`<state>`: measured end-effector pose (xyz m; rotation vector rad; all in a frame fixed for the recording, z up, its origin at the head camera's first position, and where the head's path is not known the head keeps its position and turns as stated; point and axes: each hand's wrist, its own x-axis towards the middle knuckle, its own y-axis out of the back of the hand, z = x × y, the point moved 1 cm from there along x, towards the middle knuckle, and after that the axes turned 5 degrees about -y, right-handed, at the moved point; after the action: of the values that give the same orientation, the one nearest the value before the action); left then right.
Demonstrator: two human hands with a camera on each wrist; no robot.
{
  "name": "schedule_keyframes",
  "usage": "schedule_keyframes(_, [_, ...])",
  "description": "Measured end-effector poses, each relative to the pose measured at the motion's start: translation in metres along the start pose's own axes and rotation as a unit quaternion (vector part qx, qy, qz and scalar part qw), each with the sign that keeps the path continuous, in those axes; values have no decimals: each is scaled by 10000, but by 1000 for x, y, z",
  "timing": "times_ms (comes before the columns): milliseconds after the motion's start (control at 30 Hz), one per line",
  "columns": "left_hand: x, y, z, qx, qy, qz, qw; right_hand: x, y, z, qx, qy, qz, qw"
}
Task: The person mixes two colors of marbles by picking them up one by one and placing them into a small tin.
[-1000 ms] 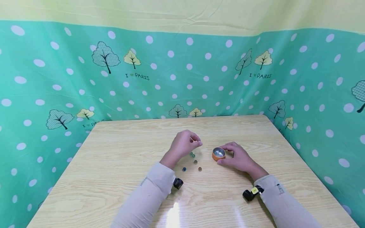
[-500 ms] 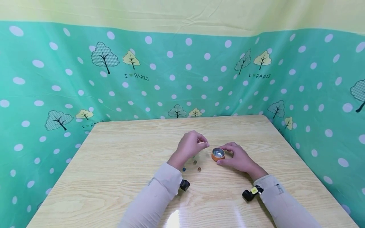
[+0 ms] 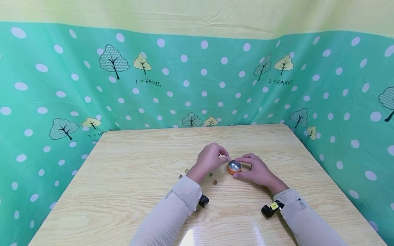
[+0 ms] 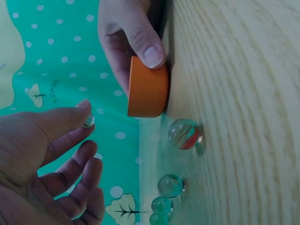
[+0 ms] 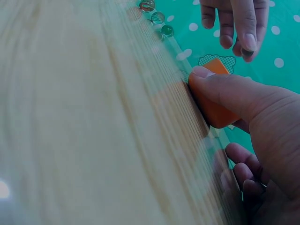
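Observation:
In the head view my left hand [image 3: 211,159] is just left of the rim of a small orange bowl [image 3: 231,169] with a shiny metal inside. In the left wrist view its thumb and forefinger pinch a clear glass marble [image 4: 88,122], and the other fingers are loosely curled. My right hand [image 3: 257,171] grips the bowl from the right, thumb on the near side and fingers on the far side. The bowl stands upright on the table. Something glints inside it, too small to make out. An amber marble [image 3: 215,182] lies nearest the bowl's front left.
Several more marbles lie loose around the left forearm, among them a greenish one [image 3: 211,174] and one behind the wrist [image 3: 186,170]. The wooden table [image 3: 129,191] ends at a polka-dot curtain [image 3: 172,82] at the back and sides.
My left hand has moved right, up to the bowl's rim, uncovering marbles left of its wrist and covering the blue one. The bowl and right hand have shifted very slightly left.

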<state>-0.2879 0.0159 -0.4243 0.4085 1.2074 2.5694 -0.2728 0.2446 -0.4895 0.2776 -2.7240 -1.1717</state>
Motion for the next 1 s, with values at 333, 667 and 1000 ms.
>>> schedule_keyframes(333, [-1, -5, 3, 94, -104, -44, 9999, -1, 0, 0, 51, -7, -14, 10000])
schedule_keyframes(667, [-1, -7, 6, 17, -100, -105, 9999, 1, -1, 2, -153, 89, 67, 9998])
schedule_keyframes(1000, [3, -13, 8, 118, -128, -110, 9998, 1, -1, 1, -54, 17, 28, 10000])
